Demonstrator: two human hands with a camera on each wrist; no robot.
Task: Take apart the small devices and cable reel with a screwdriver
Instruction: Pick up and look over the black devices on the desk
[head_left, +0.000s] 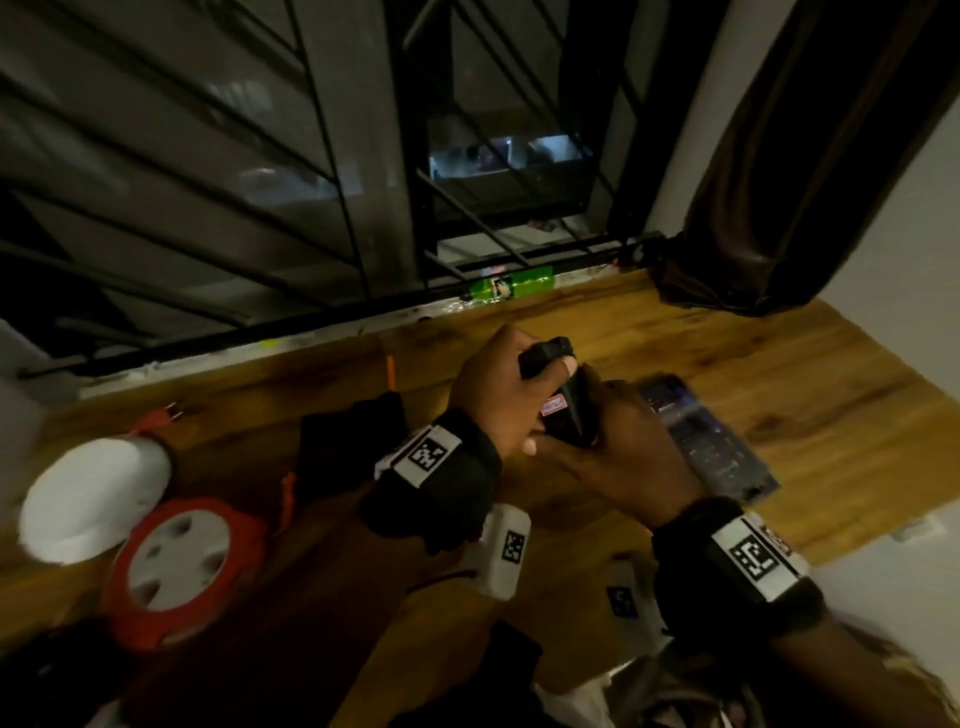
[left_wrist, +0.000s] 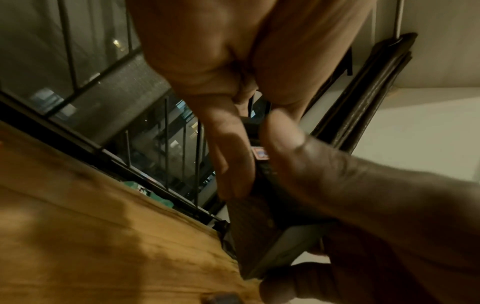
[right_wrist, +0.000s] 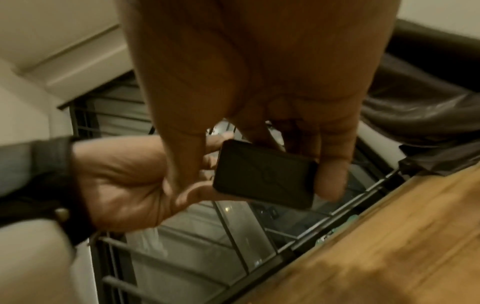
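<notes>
Above the wooden table, both hands hold a small black device that carries a red sticker. My left hand curls over its top end, with fingers on a black part. My right hand grips the lower body from the right. In the left wrist view the sticker shows between the left fingers and the right thumb. The right wrist view shows the device's flat black face pinched by right fingers. The orange cable reel lies at the left.
A white round cover lies beside the reel. An orange stick-like thing lies near the window rail. A dark flat board or phone sits right of the hands. A green bottle rests on the sill, and a dark curtain hangs at the right.
</notes>
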